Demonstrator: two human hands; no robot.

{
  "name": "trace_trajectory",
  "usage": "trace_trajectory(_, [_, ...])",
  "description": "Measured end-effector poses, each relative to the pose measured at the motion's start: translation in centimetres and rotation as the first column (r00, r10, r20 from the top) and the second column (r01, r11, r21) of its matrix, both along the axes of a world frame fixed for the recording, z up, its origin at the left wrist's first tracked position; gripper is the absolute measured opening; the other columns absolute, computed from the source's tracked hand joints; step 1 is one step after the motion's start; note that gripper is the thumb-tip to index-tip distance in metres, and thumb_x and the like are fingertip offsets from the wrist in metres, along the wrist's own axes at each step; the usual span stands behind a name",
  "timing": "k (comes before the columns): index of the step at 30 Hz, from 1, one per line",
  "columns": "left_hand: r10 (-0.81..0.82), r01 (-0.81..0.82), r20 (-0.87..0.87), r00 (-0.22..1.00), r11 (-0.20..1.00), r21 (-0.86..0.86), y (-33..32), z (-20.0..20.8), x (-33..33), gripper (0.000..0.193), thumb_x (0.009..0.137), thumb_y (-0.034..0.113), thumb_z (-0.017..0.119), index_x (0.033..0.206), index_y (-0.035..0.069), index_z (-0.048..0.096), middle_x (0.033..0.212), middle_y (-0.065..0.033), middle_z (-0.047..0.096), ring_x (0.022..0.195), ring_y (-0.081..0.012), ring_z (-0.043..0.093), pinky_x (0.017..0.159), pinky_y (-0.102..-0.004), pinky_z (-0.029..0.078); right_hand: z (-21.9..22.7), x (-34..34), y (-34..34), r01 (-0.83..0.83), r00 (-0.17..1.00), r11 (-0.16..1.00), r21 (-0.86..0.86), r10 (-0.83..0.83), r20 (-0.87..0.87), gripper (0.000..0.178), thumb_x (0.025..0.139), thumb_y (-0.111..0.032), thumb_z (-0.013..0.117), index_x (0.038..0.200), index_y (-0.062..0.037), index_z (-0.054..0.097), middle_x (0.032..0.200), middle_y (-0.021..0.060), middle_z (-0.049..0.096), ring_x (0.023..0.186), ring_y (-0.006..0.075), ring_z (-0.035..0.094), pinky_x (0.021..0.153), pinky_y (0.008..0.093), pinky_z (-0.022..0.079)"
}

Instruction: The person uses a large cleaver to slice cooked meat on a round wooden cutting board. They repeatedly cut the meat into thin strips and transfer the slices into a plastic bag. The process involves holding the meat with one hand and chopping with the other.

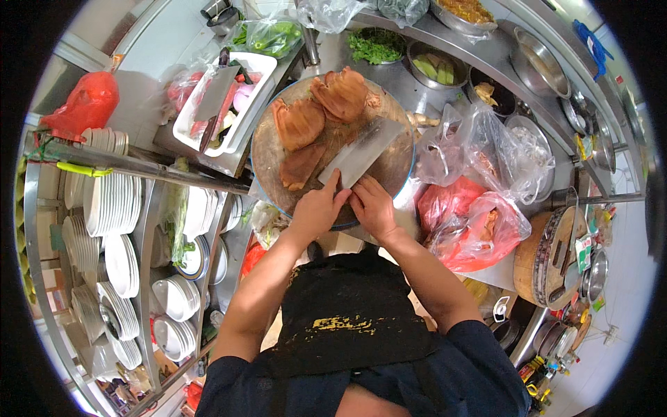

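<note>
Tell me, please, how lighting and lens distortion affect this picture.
In the head view, the plate rack bows inside a black fisheye border; in that same view, the cleaver has a pale sheen and the clear plastic bag bright glints; also in the head view, the brown pieces and chopping board look fairly sharp.

A navy shirt point(472, 375) with short sleeves point(479, 347) is being worn beneath a black apron point(354, 292), whose front is being marked by patchy yellow print point(344, 324); forearms point(425, 272) are being left bare.
</note>
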State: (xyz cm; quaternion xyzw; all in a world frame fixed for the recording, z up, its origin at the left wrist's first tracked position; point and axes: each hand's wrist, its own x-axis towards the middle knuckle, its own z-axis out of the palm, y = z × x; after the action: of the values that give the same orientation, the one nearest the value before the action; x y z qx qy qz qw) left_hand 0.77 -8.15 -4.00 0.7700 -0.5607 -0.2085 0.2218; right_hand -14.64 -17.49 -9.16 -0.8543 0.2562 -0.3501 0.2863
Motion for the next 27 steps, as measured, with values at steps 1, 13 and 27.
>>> trace_trajectory(1, [0.004,-0.004,-0.018,1.0,1.0,-0.009,0.4,0.5,0.4,0.06,0.106,0.042,0.055,0.152,0.005,0.045,0.078,-0.0322,0.068,0.076,-0.0523,0.068,0.068,-0.0615,0.052,0.0,0.2,-0.2,-0.007,1.0,1.0,-0.022,0.007,0.013,0.021,0.085,-0.006,0.07,0.106,-0.0005,0.07,0.119,0.0178,0.069,0.116,0.0396,0.064,0.099,0.047,0.054])
trace_trajectory(13, [0.101,-0.119,0.074,0.992,0.942,0.313,6.2,3.1,-2.3,0.062,0.105,0.04,0.056,0.156,0.008,0.039,0.076,-0.0324,0.068,0.07,-0.0515,0.068,0.064,-0.0602,0.054,-0.7,0.1,-0.3,-0.062,0.996,0.997,0.048,0.065,-0.068,0.029,0.082,-0.013,0.074,0.11,-0.0056,0.073,0.117,0.0164,0.069,0.116,0.0388,0.064,0.1,0.0465,0.054])
trace_trajectory(27, [-0.006,-0.003,0.05,0.999,0.984,0.176,9.9,5.0,-0.8,0.062,0.104,0.033,0.061,0.154,0.002,0.042,0.089,-0.0321,0.071,0.085,-0.0481,0.071,0.074,-0.0548,0.056,-1.3,0.1,-0.3,-0.064,0.994,0.998,0.02,0.066,-0.09,0.033,0.08,-0.014,0.076,0.111,-0.0033,0.071,0.114,0.0158,0.069,0.112,0.0379,0.065,0.098,0.0466,0.055])
